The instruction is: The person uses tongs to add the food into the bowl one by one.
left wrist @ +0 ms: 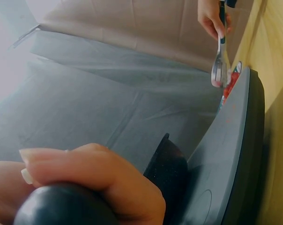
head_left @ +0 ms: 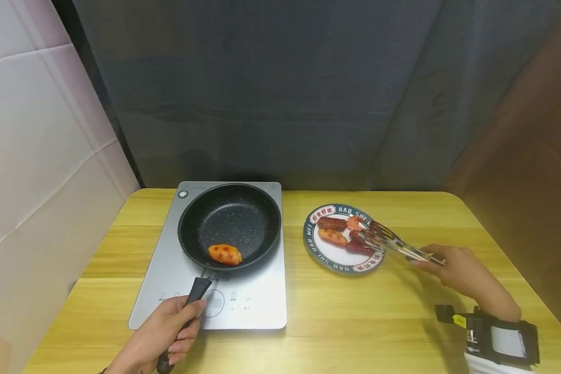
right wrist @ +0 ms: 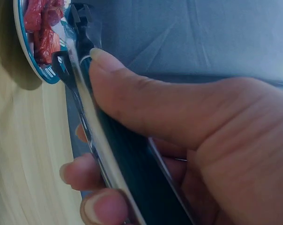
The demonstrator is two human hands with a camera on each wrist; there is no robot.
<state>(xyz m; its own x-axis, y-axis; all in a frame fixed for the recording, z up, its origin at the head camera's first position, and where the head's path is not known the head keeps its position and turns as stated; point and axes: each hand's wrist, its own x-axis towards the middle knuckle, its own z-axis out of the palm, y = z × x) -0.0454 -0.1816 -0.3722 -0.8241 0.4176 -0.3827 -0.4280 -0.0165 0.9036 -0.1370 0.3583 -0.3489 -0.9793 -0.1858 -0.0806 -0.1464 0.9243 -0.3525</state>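
My left hand [head_left: 170,330] grips the black handle [head_left: 197,291] of a dark speckled frying pan [head_left: 236,218], which sits on a silver induction cooktop [head_left: 262,306]. One browned chicken wing [head_left: 225,254] lies in the pan near the handle side. My right hand [head_left: 458,267] holds metal tongs [head_left: 409,249], thumb on one arm and fingers curled under the other. The tong tips are over the right part of a plate [head_left: 313,249] with a green patterned rim. On it lie another chicken wing [head_left: 333,237], a shrimp-like orange piece [head_left: 354,223] and several dark red meat pieces [head_left: 332,224].
The cooktop and plate stand on a wooden table [head_left: 318,311]. A dark grey cloth [head_left: 262,93] hangs behind it, with a pale cloth [head_left: 42,156] at the left and a brown one [head_left: 528,156] at the right. A wrist camera [head_left: 505,337] is strapped to the right forearm.
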